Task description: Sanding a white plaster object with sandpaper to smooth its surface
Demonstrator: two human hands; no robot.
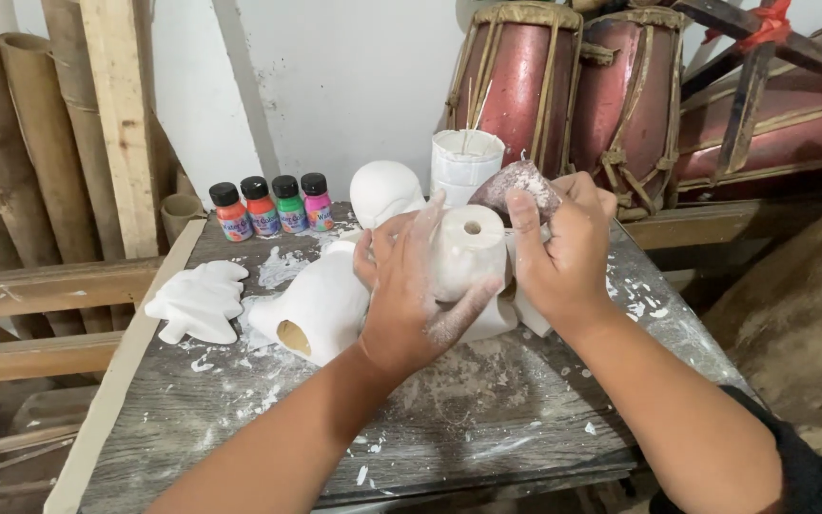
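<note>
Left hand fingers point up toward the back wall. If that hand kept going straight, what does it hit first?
Likely the white cup behind the plaster piece that the left hand already grips; depth is unclear.

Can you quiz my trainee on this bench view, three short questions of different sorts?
1. True or false: the left hand holds a white plaster piece with a round hole in its end.
2. How many small paint bottles stand at the back of the table?
3. Multiple choice: the flat white plaster casting lies A) left of both hands, B) under the right hand, C) on the drums.

Key: 1 true; 2 four; 3 A.
</note>
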